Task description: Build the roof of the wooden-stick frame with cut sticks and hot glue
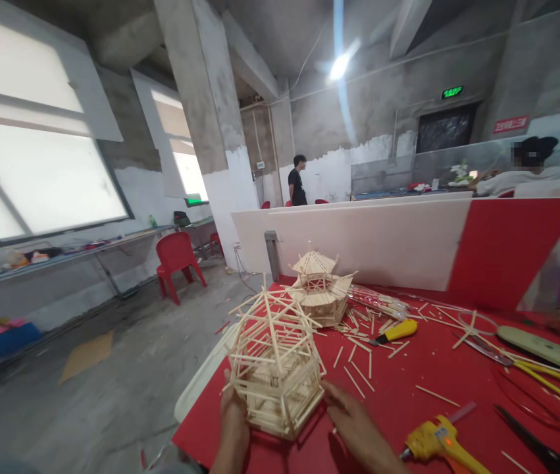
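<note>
A pavilion-shaped model made of thin wooden sticks (pixel 274 365) stands on the red table (pixel 408 388) near its left front corner. My left hand (pixel 234 411) grips the model's lower left side with the fingers curled against it. My right hand (pixel 353 421) rests against the model's lower right edge, fingers stretched toward it. A second, finished stick pavilion (pixel 320 289) stands just behind the first.
Loose sticks (pixel 358 342) lie scattered across the table, with a yellow utility knife (pixel 393 332), a yellow glue gun (pixel 440 444), scissors (pixel 539 447) and yellow-handled pliers (pixel 551 375). A white and red partition (pixel 408 243) backs the table. Two people are farther off; a red chair (pixel 177 260) stands on the floor at left.
</note>
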Demonstrator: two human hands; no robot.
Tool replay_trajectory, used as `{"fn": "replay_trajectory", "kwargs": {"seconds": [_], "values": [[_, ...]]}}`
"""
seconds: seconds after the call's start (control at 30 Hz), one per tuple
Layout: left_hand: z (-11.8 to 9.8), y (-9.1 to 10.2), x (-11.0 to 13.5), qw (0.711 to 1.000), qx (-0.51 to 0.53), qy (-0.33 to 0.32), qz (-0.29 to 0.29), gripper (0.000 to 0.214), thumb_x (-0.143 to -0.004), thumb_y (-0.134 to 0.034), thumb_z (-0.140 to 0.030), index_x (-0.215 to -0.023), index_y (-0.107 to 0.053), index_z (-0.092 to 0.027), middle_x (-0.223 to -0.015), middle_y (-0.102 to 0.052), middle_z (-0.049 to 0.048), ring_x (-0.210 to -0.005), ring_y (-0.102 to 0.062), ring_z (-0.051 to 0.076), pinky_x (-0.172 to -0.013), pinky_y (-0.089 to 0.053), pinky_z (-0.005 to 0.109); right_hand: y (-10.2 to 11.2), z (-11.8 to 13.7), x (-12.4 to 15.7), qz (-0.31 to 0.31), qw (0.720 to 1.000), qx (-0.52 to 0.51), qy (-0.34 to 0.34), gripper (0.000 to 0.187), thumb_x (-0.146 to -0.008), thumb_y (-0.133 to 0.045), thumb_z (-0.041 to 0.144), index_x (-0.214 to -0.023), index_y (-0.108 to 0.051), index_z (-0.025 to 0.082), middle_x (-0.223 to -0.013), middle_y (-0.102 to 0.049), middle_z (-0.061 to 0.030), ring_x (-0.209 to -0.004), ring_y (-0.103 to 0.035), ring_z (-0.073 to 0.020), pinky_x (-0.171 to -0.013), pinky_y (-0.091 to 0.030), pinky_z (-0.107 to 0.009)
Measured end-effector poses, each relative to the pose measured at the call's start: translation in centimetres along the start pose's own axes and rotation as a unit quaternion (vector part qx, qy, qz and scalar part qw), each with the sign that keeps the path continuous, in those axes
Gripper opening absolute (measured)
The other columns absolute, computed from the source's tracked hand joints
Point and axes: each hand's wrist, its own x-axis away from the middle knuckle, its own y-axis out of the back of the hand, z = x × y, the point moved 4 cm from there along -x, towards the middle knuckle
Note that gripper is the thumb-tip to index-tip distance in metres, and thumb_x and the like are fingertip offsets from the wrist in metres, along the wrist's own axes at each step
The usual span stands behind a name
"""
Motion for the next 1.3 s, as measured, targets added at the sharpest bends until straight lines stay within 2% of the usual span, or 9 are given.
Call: {"fn": "replay_trajectory", "kwargs": {"seconds": [0.13,0.3,0.4,0.5,0.63,0.8,0.9,1.03,1.3], "values": [[0.0,1.1,-0.7,1.0,0.009,0.01,0.026,0.032,-0.073,-0.064,-0.026,-0.101,-0.069,-0.013,-0.083,-0.075,0.0074,-0.089,-0.072,0.027,-0.081,-0.057,0.035,0.4,0.4,0.4,-0.01,0.996,0.091,-0.001,0.055,-0.071,-0.052,0.026,-0.125,-0.065,0.024,-0.131,-0.062,-0.007,-0.126,-0.053,-0.0272,-0.108,-0.038,-0.039],[-1.2,5.1,-2.3,0.995,-0.031,-0.029,-0.094,0.029,-0.086,-0.052,-0.039,-0.097,-0.067,-0.017,-0.098,-0.072,0.0072,-0.086,-0.069,0.018,-0.073,-0.054,0.027,2.1,3.6,1.0,-0.029,0.966,0.257,0.024,0.05,-0.079,-0.045,0.024,-0.124,-0.065,0.015,-0.126,-0.065,-0.0136,-0.119,-0.059,-0.0272,-0.104,-0.042,-0.04],[-3.4,6.7,-2.8,0.983,-0.074,-0.083,-0.146,0.033,-0.084,-0.052,-0.045,-0.098,-0.067,-0.019,-0.106,-0.07,0.0065,-0.085,-0.067,0.017,-0.065,-0.051,0.026,3.7,7.0,1.1,-0.085,0.955,0.279,0.048,0.041,-0.085,-0.044,0.029,-0.115,-0.069,0.017,-0.117,-0.07,-0.0119,-0.107,-0.065,-0.0262,-0.097,-0.047,-0.04],[-7.3,6.5,-2.0,0.962,-0.134,-0.15,-0.183,0.041,-0.074,-0.061,-0.05,-0.101,-0.067,-0.021,-0.112,-0.069,0.0051,-0.091,-0.065,0.022,-0.064,-0.049,0.028,4.7,12.4,0.1,-0.14,0.96,0.211,0.115,0.034,-0.089,-0.048,0.04,-0.105,-0.072,0.022,-0.109,-0.073,-0.0073,-0.1,-0.068,-0.0223,-0.09,-0.051,-0.035],[-14.5,2.6,0.2,0.913,-0.198,-0.324,-0.151,0.038,-0.07,-0.066,-0.046,-0.095,-0.07,-0.017,-0.101,-0.071,0.0057,-0.1,-0.062,0.024,-0.089,-0.047,0.035,3.5,20.0,-3.6,-0.12,0.952,0.144,0.241,0.026,-0.088,-0.056,0.039,-0.098,-0.074,0.024,-0.101,-0.075,-0.0036,-0.093,-0.068,-0.0191,-0.084,-0.052,-0.032],[-19.7,-5.3,1.7,0.852,-0.315,-0.414,0.054,0.028,-0.072,-0.069,-0.044,-0.081,-0.073,-0.018,-0.091,-0.072,0.0052,-0.091,-0.063,0.022,-0.092,-0.045,0.034,0.7,23.5,-9.9,-0.045,0.943,0.15,0.295,0.021,-0.085,-0.061,0.035,-0.095,-0.076,0.025,-0.095,-0.076,-0.0023,-0.089,-0.068,-0.0183,-0.083,-0.051,-0.033],[-20.0,-9.4,2.0,0.813,-0.385,-0.399,0.179,0.025,-0.075,-0.067,-0.04,-0.084,-0.076,-0.019,-0.097,-0.073,0.0063,-0.097,-0.064,0.024,-0.094,-0.045,0.036,-0.4,23.3,-11.9,-0.014,0.949,0.131,0.286,0.024,-0.086,-0.06,0.036,-0.099,-0.075,0.023,-0.097,-0.075,-0.0029,-0.091,-0.068,-0.0186,-0.085,-0.05,-0.034],[-19.4,-12.6,2.1,0.8,-0.407,-0.368,0.242,0.029,-0.076,-0.066,-0.037,-0.096,-0.075,-0.018,-0.105,-0.074,0.0086,-0.104,-0.064,0.027,-0.097,-0.045,0.041,-1.1,23.1,-11.3,-0.023,0.941,0.147,0.304,0.028,-0.088,-0.053,0.029,-0.105,-0.073,0.022,-0.106,-0.073,-0.0054,-0.101,-0.065,-0.019,-0.094,-0.048,-0.037],[-18.0,-14.1,1.9,0.823,-0.36,-0.323,0.297,0.043,-0.073,-0.072,-0.035,-0.111,-0.069,-0.015,-0.118,-0.07,0.0114,-0.112,-0.062,0.027,-0.103,-0.043,0.043,-3.2,21.0,-7.6,-0.042,0.929,0.245,0.273,0.055,-0.086,-0.035,0.013,-0.139,-0.048,0.014,-0.142,-0.051,-0.0108,-0.132,-0.043,-0.0197,-0.113,-0.033,-0.043]]}}
